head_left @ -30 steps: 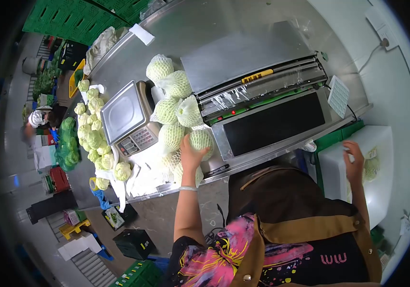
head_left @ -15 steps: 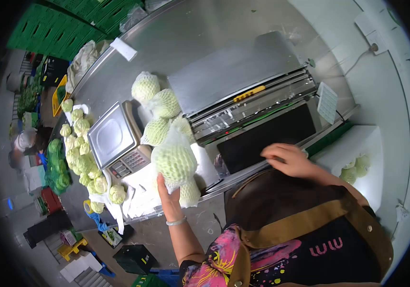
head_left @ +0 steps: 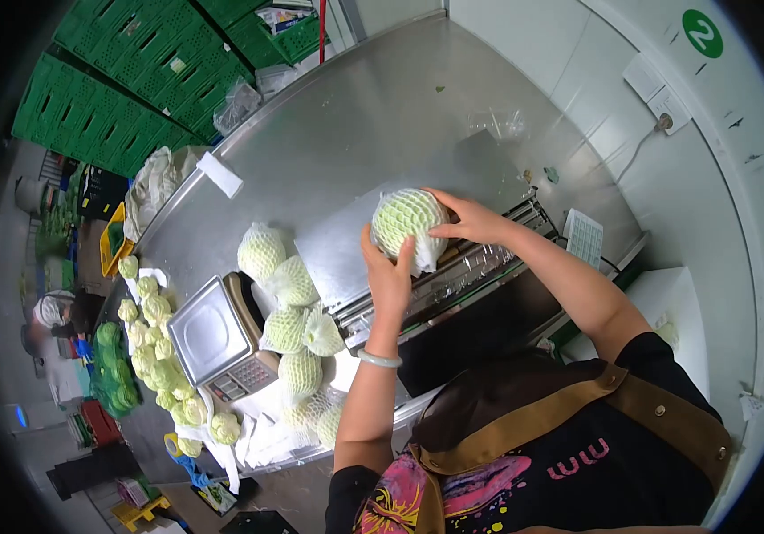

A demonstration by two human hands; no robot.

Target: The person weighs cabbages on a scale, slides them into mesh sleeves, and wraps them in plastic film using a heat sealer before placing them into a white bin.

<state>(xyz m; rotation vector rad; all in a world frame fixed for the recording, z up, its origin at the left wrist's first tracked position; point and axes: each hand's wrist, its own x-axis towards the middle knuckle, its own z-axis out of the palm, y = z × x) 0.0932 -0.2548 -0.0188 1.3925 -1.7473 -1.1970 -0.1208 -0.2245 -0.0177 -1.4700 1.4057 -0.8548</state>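
A round, pale green cabbage [head_left: 407,222] in a white foam net is held up between both hands above the metal film-wrapping machine [head_left: 475,262]. My left hand [head_left: 388,271] grips its near left side, thumb against the netting. On its right side my right hand [head_left: 471,220] is wrapped, fingers partly hidden behind it. Several more netted cabbages [head_left: 286,329] form a row beside the kitchen scale [head_left: 213,334], left of my left hand. Beneath the held cabbage lies the machine's flat metal plate [head_left: 337,254].
Loose cabbages [head_left: 161,374] are heaped left of the scale. Green crates [head_left: 133,80] stand stacked at the back left. A small keypad panel [head_left: 584,238] stands at the machine's right end. A white bin [head_left: 680,303] is at the right. Another person [head_left: 52,311] is far left.
Both hands have come together over the machine, holding a netted cabbage. Earlier my left hand was on a netted cabbage in the row and my right hand was over the black surface.
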